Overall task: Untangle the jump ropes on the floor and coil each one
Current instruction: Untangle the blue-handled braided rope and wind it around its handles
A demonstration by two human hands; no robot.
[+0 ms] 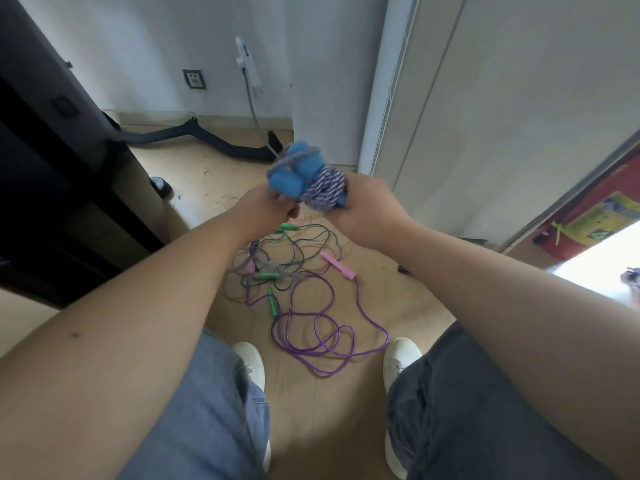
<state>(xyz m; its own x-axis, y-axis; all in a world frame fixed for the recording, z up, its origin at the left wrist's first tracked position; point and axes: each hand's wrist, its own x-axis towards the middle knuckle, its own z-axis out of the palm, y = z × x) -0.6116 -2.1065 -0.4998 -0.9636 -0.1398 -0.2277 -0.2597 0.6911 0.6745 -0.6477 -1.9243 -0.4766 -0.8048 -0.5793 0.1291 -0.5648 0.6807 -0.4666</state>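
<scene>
The floor (398, 296) is tan wood-look board, scuffed and strewn with fine strands toward twelve o'clock. At nine o'clock a dark cabinet (52, 168) fills the left edge. Beyond it, at eleven o'clock, a white wall (138, 46) carries a socket (194, 79). At the socket's two o'clock a white plug (247, 62) sits on the wall, and its grey cable (254, 112) drops to the floor. A black hose (207, 140) lies along the skirting below the socket.

The left hand (263, 209) is raised just above centre, its fingers curled under the blue handles (285, 183) of a wound rope and gripping them. At its three o'clock the right hand (367, 206) is wrapped round the same rope's braid (325, 188), purple and white, wound in tight turns beside the handles. This bundle is blurred and is held in the air between both hands, well clear of the floor.

At six o'clock from the hands, the tangle (258, 252) lies on the floor ahead of two white shoes (251, 362). It has thin teal cords (313, 233) with green handles (273, 304), and a pink handle (337, 265) at its three o'clock. A purple rope (329, 341) lies in loose loops at its five o'clock, nearest the shoes.

From one to three o'clock stand white panels (502, 98). At the right edge lies a red mat (588, 209) with a yellow print.
</scene>
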